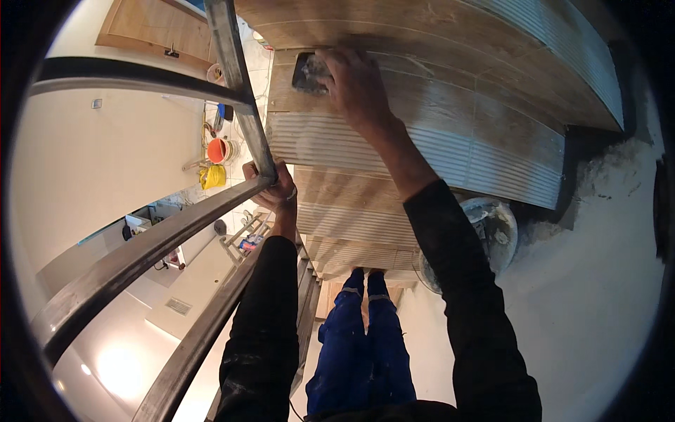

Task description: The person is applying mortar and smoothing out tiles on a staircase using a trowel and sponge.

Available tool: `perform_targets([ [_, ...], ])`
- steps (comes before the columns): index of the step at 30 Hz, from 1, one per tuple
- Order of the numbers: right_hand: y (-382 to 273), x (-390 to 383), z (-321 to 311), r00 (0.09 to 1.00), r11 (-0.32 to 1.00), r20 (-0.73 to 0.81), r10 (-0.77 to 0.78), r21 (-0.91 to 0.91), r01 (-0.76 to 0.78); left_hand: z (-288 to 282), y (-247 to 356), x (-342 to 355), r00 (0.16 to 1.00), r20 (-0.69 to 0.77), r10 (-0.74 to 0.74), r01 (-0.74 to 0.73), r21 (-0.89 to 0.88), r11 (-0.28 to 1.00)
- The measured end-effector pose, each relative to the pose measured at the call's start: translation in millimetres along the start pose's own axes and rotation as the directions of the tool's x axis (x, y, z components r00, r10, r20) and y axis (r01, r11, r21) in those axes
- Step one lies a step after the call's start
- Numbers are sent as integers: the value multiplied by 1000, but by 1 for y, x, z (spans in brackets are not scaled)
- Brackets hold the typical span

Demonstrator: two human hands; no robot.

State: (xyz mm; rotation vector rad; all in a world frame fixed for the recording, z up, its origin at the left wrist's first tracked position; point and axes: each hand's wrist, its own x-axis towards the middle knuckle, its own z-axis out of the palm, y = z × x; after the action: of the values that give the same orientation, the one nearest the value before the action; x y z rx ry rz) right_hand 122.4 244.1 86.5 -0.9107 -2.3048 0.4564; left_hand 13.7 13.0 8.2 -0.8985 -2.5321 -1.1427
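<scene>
My right hand (354, 86) reaches forward over a wood-look stair tread (422, 91). Its fingers curl over a flat black pad with rounded corners (304, 76), which lies against the tread near its left end. Greyish dust or residue shows on the pad; its exact kind is not clear. Faint pale smears run across the tile beside the hand. My left hand (275, 188) is wrapped round a bare metal railing (261, 151) at its joint, just left of the steps.
Ribbed tile strips (323, 141) edge the steps. A round bucket with pale residue (492, 232) stands right of my right forearm. Beyond the railing, far below, are an orange bucket (216, 150), a yellow bag (211, 176) and a wooden door (158, 32). My feet (369, 273) stand on lower steps.
</scene>
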Motion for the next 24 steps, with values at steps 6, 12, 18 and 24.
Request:
perform_targets([
  [6,42,-58,-100,978,975,62,197,-114,-189,-10,-5,7,1000,-5,-15,15,-23,1000],
  [12,118,-76,-149,943,941,81,322,-137,-310,-2,-1,3,999,-19,34,-36,-110,993],
  [18,46,-10,-37,999,998,17,35,42,-36,-2,-1,4,1000,-30,-8,5,-127,992],
  [24,16,19,18,994,993,-66,-89,68,94,3,-1,-1,1000,-28,4,-7,-108,994],
])
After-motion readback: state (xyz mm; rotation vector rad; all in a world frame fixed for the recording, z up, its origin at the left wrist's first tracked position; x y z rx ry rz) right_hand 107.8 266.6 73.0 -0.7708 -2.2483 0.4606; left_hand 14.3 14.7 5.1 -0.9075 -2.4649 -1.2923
